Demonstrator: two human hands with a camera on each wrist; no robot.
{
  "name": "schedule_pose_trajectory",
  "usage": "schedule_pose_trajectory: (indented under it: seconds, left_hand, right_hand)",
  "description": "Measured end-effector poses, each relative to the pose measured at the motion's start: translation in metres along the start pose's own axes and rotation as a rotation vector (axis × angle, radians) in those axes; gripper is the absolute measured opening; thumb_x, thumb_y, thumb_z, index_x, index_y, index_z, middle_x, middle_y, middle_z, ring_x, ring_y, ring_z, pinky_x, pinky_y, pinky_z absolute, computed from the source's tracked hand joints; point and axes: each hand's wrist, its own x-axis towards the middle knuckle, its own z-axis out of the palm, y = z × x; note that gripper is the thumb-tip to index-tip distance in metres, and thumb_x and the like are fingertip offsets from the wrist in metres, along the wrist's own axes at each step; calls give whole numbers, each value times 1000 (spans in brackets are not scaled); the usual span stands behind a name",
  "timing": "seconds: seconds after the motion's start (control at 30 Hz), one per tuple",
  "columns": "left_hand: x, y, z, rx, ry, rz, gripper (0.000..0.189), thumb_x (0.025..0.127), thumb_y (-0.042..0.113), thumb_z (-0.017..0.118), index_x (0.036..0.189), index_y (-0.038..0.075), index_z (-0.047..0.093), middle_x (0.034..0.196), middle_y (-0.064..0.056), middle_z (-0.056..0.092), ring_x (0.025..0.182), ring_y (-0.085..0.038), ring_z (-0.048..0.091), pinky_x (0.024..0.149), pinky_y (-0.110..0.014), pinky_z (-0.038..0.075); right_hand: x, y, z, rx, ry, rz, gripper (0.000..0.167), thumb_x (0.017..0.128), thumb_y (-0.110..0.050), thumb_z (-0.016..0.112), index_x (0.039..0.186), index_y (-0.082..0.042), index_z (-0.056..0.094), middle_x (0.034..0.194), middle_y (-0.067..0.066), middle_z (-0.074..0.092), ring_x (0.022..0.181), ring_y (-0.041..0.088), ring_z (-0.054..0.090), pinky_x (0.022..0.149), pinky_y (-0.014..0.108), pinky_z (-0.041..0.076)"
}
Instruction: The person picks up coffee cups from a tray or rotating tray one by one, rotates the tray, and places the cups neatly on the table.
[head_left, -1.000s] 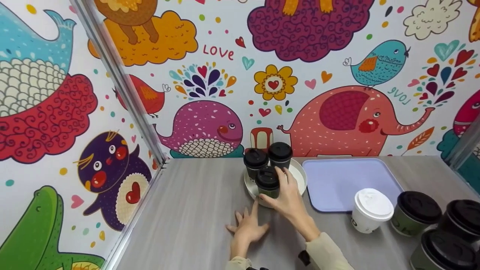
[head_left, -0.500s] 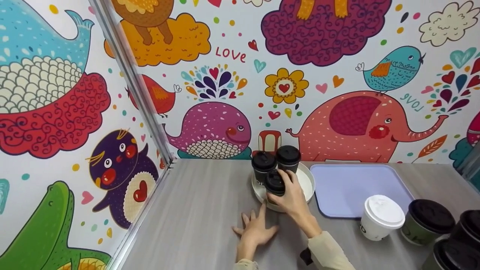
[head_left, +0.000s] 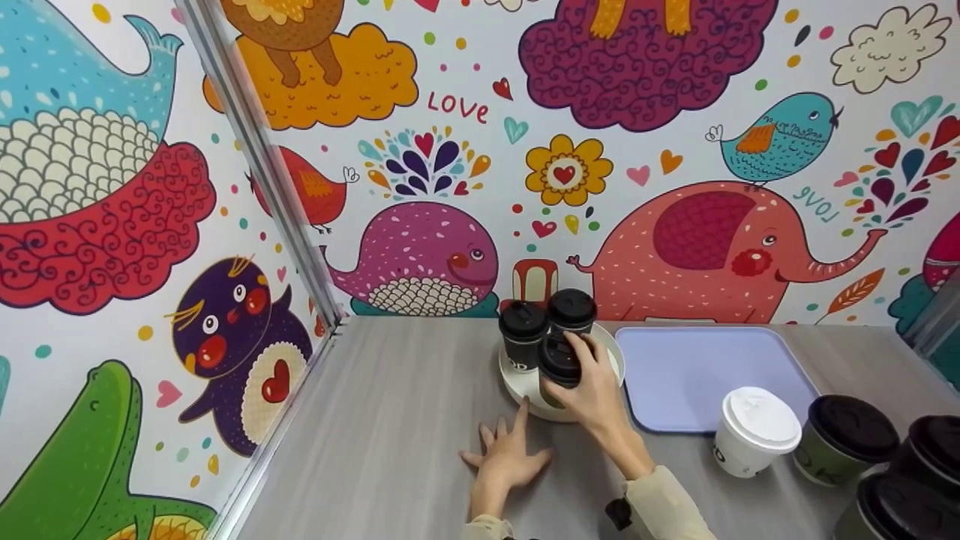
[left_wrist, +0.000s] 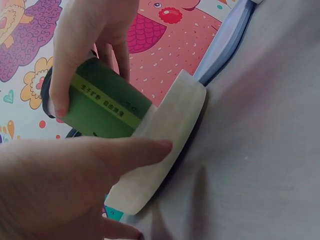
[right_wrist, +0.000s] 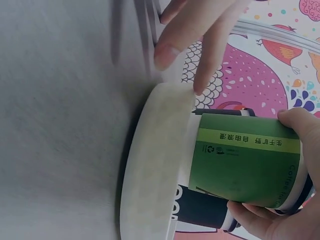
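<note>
My right hand [head_left: 596, 390] grips a green paper coffee cup [right_wrist: 240, 160] with a black lid [head_left: 559, 358], thumb on one side and fingers on the other. The cup is upright at the front of a round, shallow white dish [head_left: 529, 386]; its base is at the dish, partly behind the rim. Behind it in the dish stand two dark, black-lidded coffee cups, one at the left [head_left: 523, 337] and one at the back [head_left: 572, 309]. My left hand [head_left: 506, 454] has its fingers spread, with one straight fingertip touching the dish's front rim.
A lilac tray [head_left: 705, 375] lies right of the dish. Near it stands a white-lidded cup [head_left: 756, 435], then a green black-lidded cup [head_left: 844, 442] and further black-lidded cups [head_left: 911, 510] at the right edge. A patterned wall [head_left: 420, 247] closes off the table's back.
My right hand has moved the green coffee cup slightly right within the dish, opening a gap from the left cup. My left hand stays at the rim. The head view has shifted a little.
</note>
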Motion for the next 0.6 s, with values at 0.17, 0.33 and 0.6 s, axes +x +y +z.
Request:
schedule_pose_trajectory:
  seconds: [0.17,0.33,0.6]
  left_hand:
    - [-1,0,-1,9,5,3,87,88,43,78,162,31,32,161,-30,40,152,-64,18,103,-95,4]
    - [-1,-1,0,15,1,-3,87,89,42,78,162,32,31,161,-30,39,152,-63,18,104,-95,5]
    - [-3,1,-1,22,7,5,89,89,41,78,162,31,30,161,-31,39,152,-63,19,105,-94,5]
  right_hand:
    - [1,-2,-4,4,7,-8,71,72,-12,91,137,-2,62,133,30,58,116,44,62,97,60,54]
    - [0,-4,-8,5,13,-22,72,71,-11,91,136,-1,62,133,31,58,118,44,61,98,60,53]
    - [-4,-5,-12,-4,7,-19,73,70,-10,92,136,-1,63,132,28,58,119,40,60,99,58,52]
